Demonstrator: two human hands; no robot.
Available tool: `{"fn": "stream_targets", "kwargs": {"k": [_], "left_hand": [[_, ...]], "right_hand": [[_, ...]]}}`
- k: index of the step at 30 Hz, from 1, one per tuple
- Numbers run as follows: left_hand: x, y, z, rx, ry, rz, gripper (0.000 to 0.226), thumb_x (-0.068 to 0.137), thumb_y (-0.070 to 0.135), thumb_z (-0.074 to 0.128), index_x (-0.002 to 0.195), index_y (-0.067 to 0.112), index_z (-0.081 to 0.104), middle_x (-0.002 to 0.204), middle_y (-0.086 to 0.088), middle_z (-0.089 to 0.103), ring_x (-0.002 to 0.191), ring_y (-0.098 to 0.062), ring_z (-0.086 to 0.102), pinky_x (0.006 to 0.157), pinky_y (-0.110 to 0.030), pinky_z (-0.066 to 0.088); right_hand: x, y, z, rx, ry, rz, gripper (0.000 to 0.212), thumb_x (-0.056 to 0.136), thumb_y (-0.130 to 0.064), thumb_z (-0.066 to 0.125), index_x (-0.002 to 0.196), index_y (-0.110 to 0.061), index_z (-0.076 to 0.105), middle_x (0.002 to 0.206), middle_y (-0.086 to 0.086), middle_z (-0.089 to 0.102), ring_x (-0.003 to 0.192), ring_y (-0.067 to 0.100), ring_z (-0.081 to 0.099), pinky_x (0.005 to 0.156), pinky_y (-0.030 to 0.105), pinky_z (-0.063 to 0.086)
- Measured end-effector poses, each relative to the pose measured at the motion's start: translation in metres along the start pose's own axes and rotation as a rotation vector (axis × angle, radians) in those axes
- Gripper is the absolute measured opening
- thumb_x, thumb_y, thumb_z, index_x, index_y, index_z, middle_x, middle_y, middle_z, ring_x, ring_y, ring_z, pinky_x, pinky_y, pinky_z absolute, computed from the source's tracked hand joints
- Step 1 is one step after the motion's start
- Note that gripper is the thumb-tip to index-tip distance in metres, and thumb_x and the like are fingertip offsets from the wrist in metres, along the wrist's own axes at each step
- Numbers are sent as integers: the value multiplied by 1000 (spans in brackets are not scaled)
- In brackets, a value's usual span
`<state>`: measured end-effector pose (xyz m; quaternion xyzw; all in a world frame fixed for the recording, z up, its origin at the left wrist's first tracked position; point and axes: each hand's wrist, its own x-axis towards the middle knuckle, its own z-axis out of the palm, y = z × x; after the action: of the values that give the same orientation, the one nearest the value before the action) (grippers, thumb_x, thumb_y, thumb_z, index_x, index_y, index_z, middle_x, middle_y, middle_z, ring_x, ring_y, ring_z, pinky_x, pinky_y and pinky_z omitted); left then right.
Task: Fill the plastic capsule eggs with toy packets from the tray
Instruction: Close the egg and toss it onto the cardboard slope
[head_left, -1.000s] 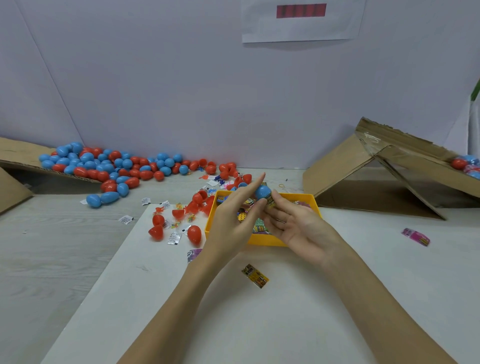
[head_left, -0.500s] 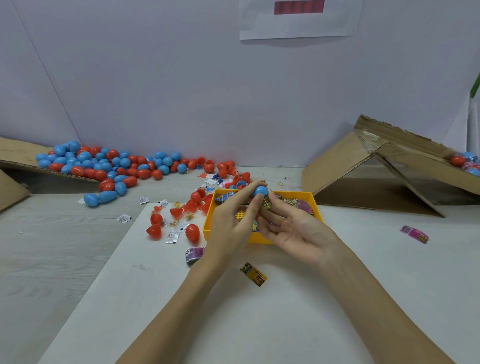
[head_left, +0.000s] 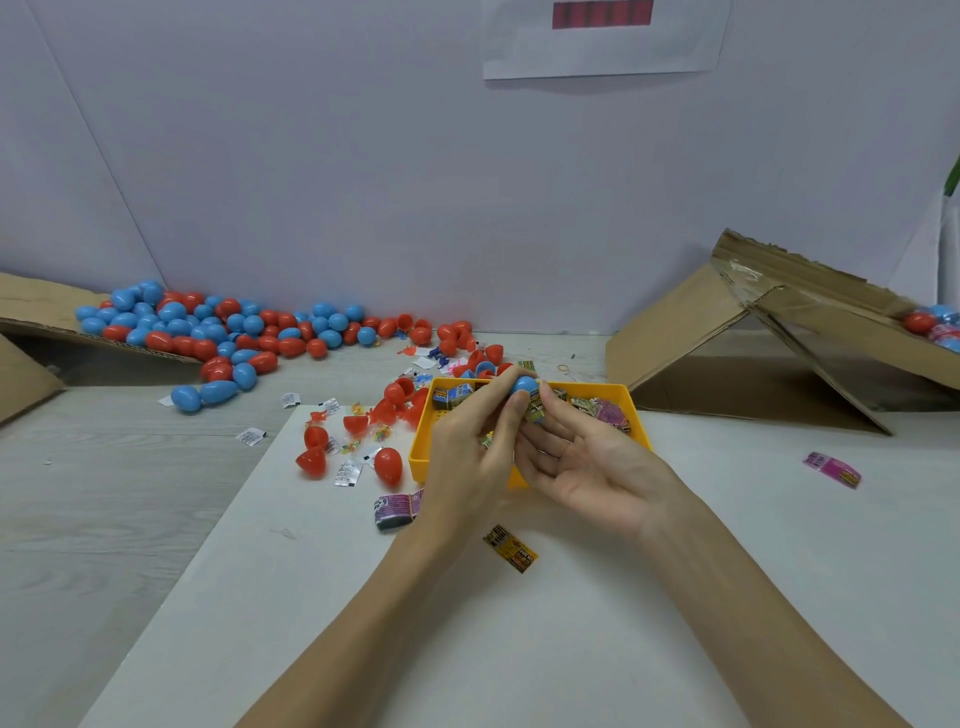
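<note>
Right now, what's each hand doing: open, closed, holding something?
Left hand: pinches the blue capsule half between thumb and fingers.
Right hand: palm up, fingertips touching a toy packet below the capsule; grip cannot be told.

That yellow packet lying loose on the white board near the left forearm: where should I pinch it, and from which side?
Judging by its pose, take the yellow packet across its two long edges, coming straight down from above. It lies flat on the white board, slanted, with bare board all round, so a top-down pinch looks easiest. The right hand seems freer; the left hand holds the blue capsule half.
</note>
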<state>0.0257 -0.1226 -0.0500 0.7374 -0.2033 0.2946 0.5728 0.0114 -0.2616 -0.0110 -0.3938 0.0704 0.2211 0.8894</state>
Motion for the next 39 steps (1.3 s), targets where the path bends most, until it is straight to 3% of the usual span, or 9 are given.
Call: {"fn": "stream_targets", "kwargs": {"k": [5, 10, 14, 16, 18, 21, 27, 32, 39], "left_hand": [[-1, 3, 0, -23, -1, -4, 32, 103, 16, 58, 134, 13, 65, 125, 18, 67, 118, 0, 64, 94, -26, 57], [-2, 5, 0, -49, 10, -35, 33, 103, 16, 59, 134, 11, 66, 127, 9, 70, 119, -4, 65, 96, -28, 57], [0, 12, 1, -93, 4, -76, 26, 103, 17, 59, 125, 28, 68, 110, 22, 72, 106, -4, 69, 86, -20, 56], [1, 14, 3, -132, -15, -106, 21, 104, 18, 57, 117, 31, 66, 101, 19, 72, 96, -5, 70, 79, -16, 54], [3, 14, 3, -170, -35, -132, 15, 105, 16, 57, 115, 21, 67, 99, 9, 72, 92, -11, 70, 77, -20, 55], [6, 10, 0, -210, -59, -160, 17, 104, 14, 58, 117, 13, 69, 103, 4, 73, 97, -16, 71, 82, -29, 58], [5, 9, -2, -263, -88, -167, 17, 103, 11, 59, 115, 12, 70, 108, 1, 75, 103, -19, 71, 85, -27, 57], [-1, 11, 2, -293, 42, -168, 24, 102, 10, 60, 122, 9, 72, 113, 4, 77, 110, -11, 70, 89, -20, 54], [-1, 10, 5, -375, 82, -232, 24, 99, 12, 63, 121, 8, 73, 112, 2, 77, 111, -10, 71, 91, -22, 56]], "right_hand": [[-1, 0, 1, -26, 11, -20, 42, 88, -29, 76, 124, -9, 72, 114, 14, 76, 97, 20, 77, 80, 30, 63], [-2, 1, 4, -72, 35, -88, 38, 83, -30, 80, 116, -11, 76, 108, 14, 78, 91, 19, 78, 76, 28, 63], [-1, 3, 6, -149, 47, -152, 32, 89, -34, 77, 113, -13, 78, 107, 12, 79, 90, 17, 78, 71, 25, 61], [-1, 3, 6, -206, 44, -186, 26, 91, -36, 75, 106, -15, 82, 107, 11, 79, 90, 17, 77, 73, 25, 61], [-1, 3, 7, -251, 31, -217, 22, 94, -36, 73, 102, -19, 83, 110, 11, 78, 95, 18, 76, 76, 25, 60], [-1, 4, 5, -228, -1, -220, 18, 97, -30, 70, 101, -19, 84, 113, 12, 77, 98, 20, 76, 79, 27, 60], [-2, 2, 4, -132, 3, -166, 16, 95, -22, 72, 101, -12, 83, 114, 15, 76, 100, 22, 76, 80, 28, 61], [-2, 5, 8, -125, 4, -165, 18, 94, -24, 74, 104, -12, 82, 119, 17, 75, 111, 26, 73, 91, 33, 61], [-1, 7, 8, -132, 41, -192, 18, 92, -26, 76, 105, -15, 83, 112, 13, 77, 99, 22, 77, 77, 28, 61]]}}
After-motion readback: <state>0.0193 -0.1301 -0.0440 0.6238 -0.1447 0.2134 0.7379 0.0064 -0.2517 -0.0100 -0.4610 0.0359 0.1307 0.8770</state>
